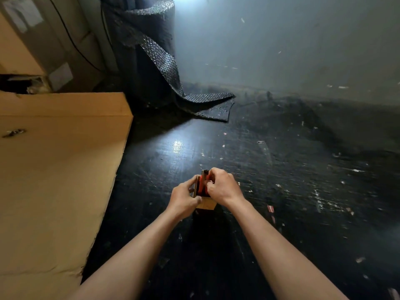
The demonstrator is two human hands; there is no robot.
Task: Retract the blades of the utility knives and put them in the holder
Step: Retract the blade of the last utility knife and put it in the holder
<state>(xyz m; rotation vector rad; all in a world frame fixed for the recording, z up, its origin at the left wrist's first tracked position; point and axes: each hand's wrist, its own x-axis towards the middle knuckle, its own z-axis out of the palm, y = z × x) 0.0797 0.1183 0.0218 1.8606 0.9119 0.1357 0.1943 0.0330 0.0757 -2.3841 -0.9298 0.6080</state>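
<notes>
Dim room, scuffed black floor (270, 169) littered with pale scraps, grey wall behind. Roll of dark bubble wrap (149, 61) in the corner, large tan cardboard box (60, 169) on the left. No legible writing. Small brown wooden holder (206, 204) sits on the floor; left hand (184, 199) grips its side. Right hand (224, 187) pinches red-and-black utility knife (203, 182), standing upright in the holder.
</notes>
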